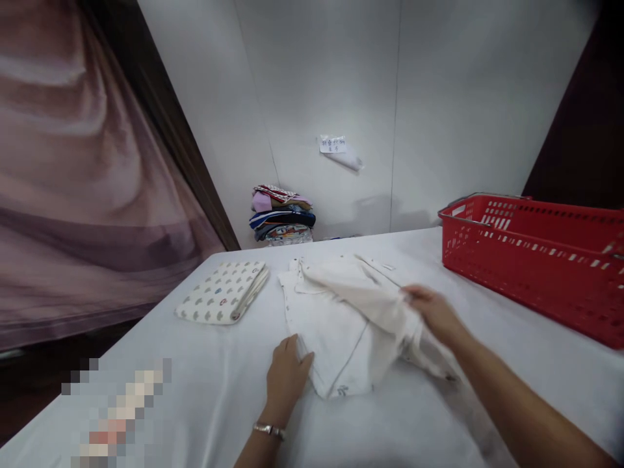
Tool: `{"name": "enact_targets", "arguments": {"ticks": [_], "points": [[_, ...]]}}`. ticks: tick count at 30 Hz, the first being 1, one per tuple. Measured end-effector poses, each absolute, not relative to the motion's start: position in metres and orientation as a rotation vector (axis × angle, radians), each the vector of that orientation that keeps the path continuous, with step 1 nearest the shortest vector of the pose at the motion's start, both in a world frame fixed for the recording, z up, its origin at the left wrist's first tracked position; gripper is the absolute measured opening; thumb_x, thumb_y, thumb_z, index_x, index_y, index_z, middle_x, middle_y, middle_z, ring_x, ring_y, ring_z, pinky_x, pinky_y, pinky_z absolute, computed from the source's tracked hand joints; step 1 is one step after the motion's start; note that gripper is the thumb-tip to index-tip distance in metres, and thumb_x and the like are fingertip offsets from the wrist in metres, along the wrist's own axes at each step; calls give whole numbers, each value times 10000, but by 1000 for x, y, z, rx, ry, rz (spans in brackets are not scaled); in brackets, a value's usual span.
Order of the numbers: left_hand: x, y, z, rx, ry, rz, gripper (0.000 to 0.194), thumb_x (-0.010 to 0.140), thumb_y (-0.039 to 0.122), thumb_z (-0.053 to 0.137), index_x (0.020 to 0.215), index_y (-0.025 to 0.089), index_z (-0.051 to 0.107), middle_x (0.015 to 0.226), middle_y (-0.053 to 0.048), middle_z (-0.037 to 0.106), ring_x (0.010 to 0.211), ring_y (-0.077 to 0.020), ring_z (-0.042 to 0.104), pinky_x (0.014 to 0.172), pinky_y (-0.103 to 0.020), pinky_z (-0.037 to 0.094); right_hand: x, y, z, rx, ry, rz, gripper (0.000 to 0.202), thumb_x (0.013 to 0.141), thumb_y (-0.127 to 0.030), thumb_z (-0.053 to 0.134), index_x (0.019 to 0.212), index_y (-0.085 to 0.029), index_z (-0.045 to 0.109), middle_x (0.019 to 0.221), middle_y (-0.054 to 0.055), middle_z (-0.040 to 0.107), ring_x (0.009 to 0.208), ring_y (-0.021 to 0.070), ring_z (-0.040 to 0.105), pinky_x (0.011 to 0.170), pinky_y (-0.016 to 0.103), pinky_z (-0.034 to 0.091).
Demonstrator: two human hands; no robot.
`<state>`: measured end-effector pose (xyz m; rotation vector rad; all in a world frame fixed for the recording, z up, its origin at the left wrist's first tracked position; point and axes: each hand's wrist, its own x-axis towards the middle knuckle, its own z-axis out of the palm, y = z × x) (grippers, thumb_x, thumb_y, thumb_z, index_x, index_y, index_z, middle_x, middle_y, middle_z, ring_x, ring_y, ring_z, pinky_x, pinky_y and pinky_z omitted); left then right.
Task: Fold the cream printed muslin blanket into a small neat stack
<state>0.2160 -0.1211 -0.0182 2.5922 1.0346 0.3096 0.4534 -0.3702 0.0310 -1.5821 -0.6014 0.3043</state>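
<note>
A white garment (334,344) with small dark dots like snaps along its edges lies partly spread in the middle of the table. My left hand (287,374), with a bracelet at the wrist, rests at the garment's near left edge, its thumb and fingers apart. On the other side, my right hand (431,312) pinches part of the cloth and holds it raised above the table; this hand and the lifted fabric are blurred. Left of the garment sits a folded cream cloth (217,292) with a grey print and a few coloured marks.
A red plastic basket (526,260) with a metal handle stands on the right of the white-covered table (195,383). Folded clothes (283,218) are stacked at the back against the wall. A paper label (333,143) hangs there. A pinkish curtain (82,162) drapes at left.
</note>
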Motion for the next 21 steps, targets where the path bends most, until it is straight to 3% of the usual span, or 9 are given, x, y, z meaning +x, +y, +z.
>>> {"name": "enact_targets", "arguments": {"ticks": [4,8,12,17,21], "points": [[217,-121,-15,2579,1054,270,461,824,356,490,1234,145,470,1288,-118,490,1196,-264,413,971,-369,367,533,-416,23,-1315,-18,-73,324,715,-412,580,989,-241,603,1073,42,623,916,177,579,730,314,505],[219,-116,-13,2551,1082,270,432,818,372,501,1185,145,482,1216,-123,520,1157,-252,454,948,-356,369,530,-441,-20,-1553,64,29,432,646,-419,680,1030,-239,598,1189,64,585,988,203,583,741,318,516],[221,-114,-8,2471,1143,208,364,823,402,474,1094,159,496,1109,-104,560,1008,-227,550,814,-332,408,483,-439,-41,-1954,-244,150,531,716,-485,635,1156,-191,590,1066,107,643,923,261,625,809,419,513],[224,-113,-5,2477,1119,141,198,811,381,463,715,208,472,753,-24,575,735,-197,538,653,-312,353,436,-407,-16,-2182,-1023,-161,343,854,-382,494,1123,-217,628,1288,105,544,1219,275,461,1033,491,363],[225,-113,3,2209,1009,364,247,766,340,485,589,213,370,578,24,444,618,-155,460,613,-285,351,401,-362,11,-2094,-1475,-63,428,887,-297,470,1308,-225,502,1405,105,437,1308,246,364,1076,469,312]]}}
